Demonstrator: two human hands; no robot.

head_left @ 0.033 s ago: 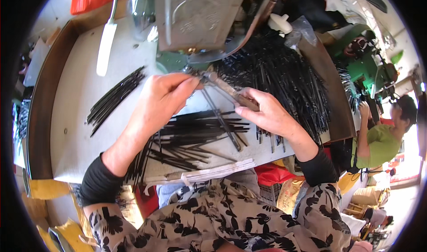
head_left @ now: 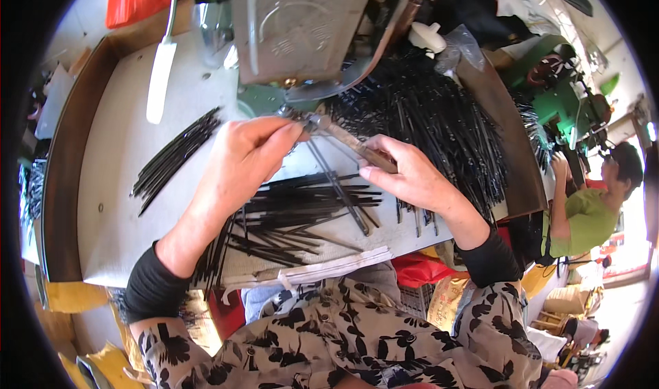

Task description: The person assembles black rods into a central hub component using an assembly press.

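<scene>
My left hand (head_left: 250,152) is closed in a pinch just below the machine's metal fitting (head_left: 288,109); what its fingertips hold is hidden. My right hand (head_left: 405,173) is wrapped round the wooden handle of a small hammer-like tool (head_left: 353,142), whose metal end reaches to the left fingertips. A pair of thin dark rods (head_left: 340,193) slants from beneath that end toward me. Under my hands, black rods (head_left: 295,200) lie in a loose layer on the pale worktable (head_left: 110,155). A neater bundle of black rods (head_left: 175,152) rests left of my left hand.
The grey machine housing (head_left: 295,32) stands over the table's far middle. A large heap of black rods (head_left: 446,128) fills the right side. Brown raised edges (head_left: 65,162) border the table. A white lamp (head_left: 160,80) hangs at left. A person in green (head_left: 590,224) sits at far right.
</scene>
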